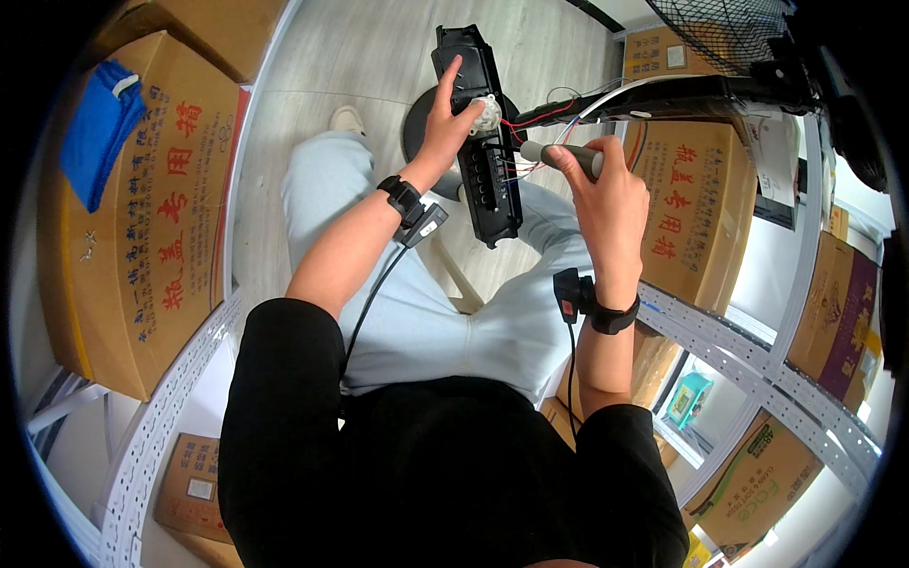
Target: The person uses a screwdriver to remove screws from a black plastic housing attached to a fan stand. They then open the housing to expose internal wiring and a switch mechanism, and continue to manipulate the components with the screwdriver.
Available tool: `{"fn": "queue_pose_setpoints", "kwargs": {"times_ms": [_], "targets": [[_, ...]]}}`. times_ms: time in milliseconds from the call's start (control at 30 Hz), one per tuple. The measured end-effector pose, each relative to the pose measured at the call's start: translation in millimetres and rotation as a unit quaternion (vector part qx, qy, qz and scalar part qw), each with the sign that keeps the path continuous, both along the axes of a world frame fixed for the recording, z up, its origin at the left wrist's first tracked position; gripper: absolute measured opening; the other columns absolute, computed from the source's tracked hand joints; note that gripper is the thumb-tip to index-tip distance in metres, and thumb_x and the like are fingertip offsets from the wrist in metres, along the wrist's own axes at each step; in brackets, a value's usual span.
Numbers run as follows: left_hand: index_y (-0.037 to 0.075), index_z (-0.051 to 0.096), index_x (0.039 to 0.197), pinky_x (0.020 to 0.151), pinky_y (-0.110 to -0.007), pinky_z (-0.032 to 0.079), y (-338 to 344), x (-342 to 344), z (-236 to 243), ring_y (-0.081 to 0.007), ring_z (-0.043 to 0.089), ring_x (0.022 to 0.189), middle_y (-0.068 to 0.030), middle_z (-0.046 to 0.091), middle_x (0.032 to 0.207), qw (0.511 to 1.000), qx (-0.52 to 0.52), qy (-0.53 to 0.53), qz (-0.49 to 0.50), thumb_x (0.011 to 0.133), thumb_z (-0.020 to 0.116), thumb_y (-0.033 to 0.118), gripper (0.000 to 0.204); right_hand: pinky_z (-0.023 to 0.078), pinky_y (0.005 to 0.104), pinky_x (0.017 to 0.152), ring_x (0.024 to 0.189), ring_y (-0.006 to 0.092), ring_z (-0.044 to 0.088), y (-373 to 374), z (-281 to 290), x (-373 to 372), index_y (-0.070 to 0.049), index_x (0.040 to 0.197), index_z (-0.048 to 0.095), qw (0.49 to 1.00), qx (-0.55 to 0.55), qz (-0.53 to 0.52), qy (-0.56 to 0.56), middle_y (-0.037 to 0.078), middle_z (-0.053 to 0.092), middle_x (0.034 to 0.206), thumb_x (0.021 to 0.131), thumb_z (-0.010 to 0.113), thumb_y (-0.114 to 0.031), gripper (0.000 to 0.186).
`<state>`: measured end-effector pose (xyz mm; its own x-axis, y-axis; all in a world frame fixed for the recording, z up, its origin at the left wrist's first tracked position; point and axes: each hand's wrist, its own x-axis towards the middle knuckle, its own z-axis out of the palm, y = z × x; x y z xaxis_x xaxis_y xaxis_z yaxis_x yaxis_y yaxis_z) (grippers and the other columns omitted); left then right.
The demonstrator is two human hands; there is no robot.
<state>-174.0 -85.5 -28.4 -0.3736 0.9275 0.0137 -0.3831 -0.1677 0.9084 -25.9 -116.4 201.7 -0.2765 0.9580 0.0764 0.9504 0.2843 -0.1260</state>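
A long black plastic housing (494, 220) with a row of buttons and a white round part (488, 115) sits above a round black base (417, 137). My left hand (439, 134) grips the housing, index finger extended along it and thumb by the round part. My right hand (606, 199) is closed on a grey-handled tool (540, 153), its dark shaft pointing left at the housing. Red, white and other thin wires (533, 120) run from the housing toward a black fan pole (644, 96). The exact spot where the tool's tip meets the housing is hard to make out.
A black wire fan grille (710, 24) is at the upper right. Cardboard boxes (133, 265) on white metal shelving (175, 374) flank me, with a blue cloth (99, 133) on the left box. A small teal object (688, 398) lies low on the right shelving.
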Motion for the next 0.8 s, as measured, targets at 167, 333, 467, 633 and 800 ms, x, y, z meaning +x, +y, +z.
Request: {"fn": "queue_pose_setpoints", "kwargs": {"times_ms": [167,333,467,633,800], "targets": [[0.021,0.028,0.156,0.108,-0.032,0.038,-0.9,0.4,1.3,-0.0187,0.046,0.130,-0.0085,0.039,0.152,1.000,-0.002,-0.007,0.004,0.089,0.063,0.006,0.078,0.051,0.0436,0.057,0.067,0.0383,0.066,10.2,0.4,10.2,-0.010,0.101,0.059,0.974,0.012,0.211,0.077,0.013,0.067,0.078,0.089,0.072,-0.032,0.028],[0.022,0.028,0.156,0.105,-0.032,0.041,-1.9,0.3,5.9,-0.0172,0.050,0.125,-0.0076,0.041,0.149,1.000,0.000,0.002,0.000,0.088,0.063,0.002,0.079,0.052,0.0445,0.063,0.075,0.0380,0.066,5.4,3.3,2.3,-0.010,0.105,0.061,0.985,-0.014,0.146,0.089,0.014,0.066,0.093,0.089,0.071,-0.023,0.023],[0.022,0.028,0.156,0.105,-0.032,0.041,-0.5,1.5,0.9,-0.0173,0.050,0.125,-0.0075,0.041,0.149,1.000,-0.003,0.001,0.004,0.088,0.063,0.003,0.079,0.053,0.0441,0.067,0.081,0.0367,0.066,3.5,3.0,2.0,-0.010,0.108,0.062,0.996,-0.039,0.077,0.003,0.013,0.065,0.099,0.086,0.073,-0.015,0.025],[0.021,0.027,0.156,0.105,-0.032,0.041,0.9,-1.5,-1.9,-0.0170,0.050,0.125,-0.0073,0.041,0.150,1.000,0.006,-0.019,0.000,0.088,0.064,0.002,0.079,0.053,0.0429,0.064,0.075,0.0339,0.066,18.4,-2.8,15.2,-0.011,0.110,0.064,0.953,0.059,0.288,0.071,0.012,0.065,0.092,0.088,0.073,-0.023,0.027],[0.020,0.027,0.156,0.105,-0.032,0.041,0.3,-0.1,1.1,-0.0167,0.050,0.126,-0.0067,0.040,0.150,1.000,0.012,-0.003,0.002,0.090,0.062,0.002,0.077,0.053,0.0389,0.065,0.077,0.0308,0.066,9.2,0.9,2.8,-0.010,0.112,0.065,0.991,0.022,0.105,0.074,0.011,0.065,0.098,0.084,0.077,-0.019,0.032]]}}
